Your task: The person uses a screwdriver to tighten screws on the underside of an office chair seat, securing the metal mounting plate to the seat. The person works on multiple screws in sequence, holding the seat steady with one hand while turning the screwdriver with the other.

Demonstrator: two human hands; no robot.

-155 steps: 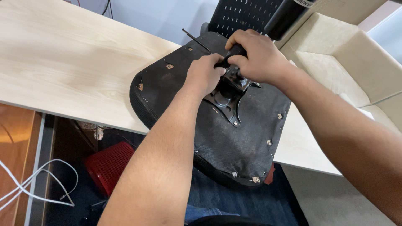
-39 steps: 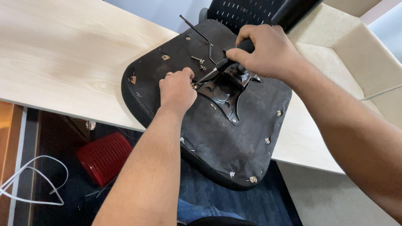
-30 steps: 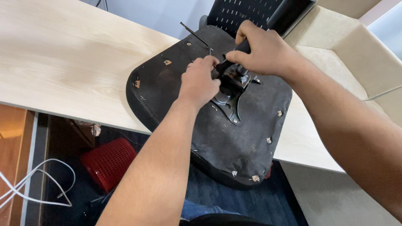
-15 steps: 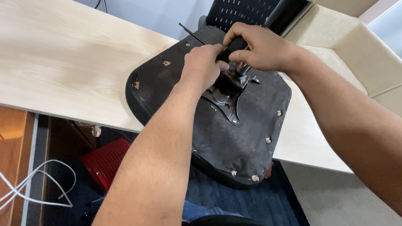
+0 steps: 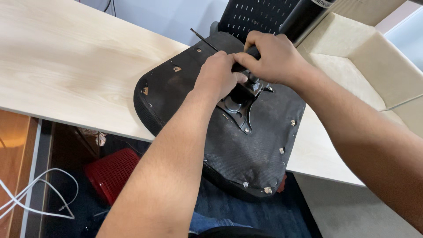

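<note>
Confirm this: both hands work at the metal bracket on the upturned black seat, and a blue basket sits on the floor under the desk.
Not quite: the basket is red, as the head view shows. The left hand and right hand do work at the metal bracket on the upturned black seat.

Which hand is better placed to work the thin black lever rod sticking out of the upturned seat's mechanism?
Left, probably. The left hand sits on the black metal mechanism plate beside the thin black lever rod; the right hand is wrapped around the black cylindrical handle.
</note>
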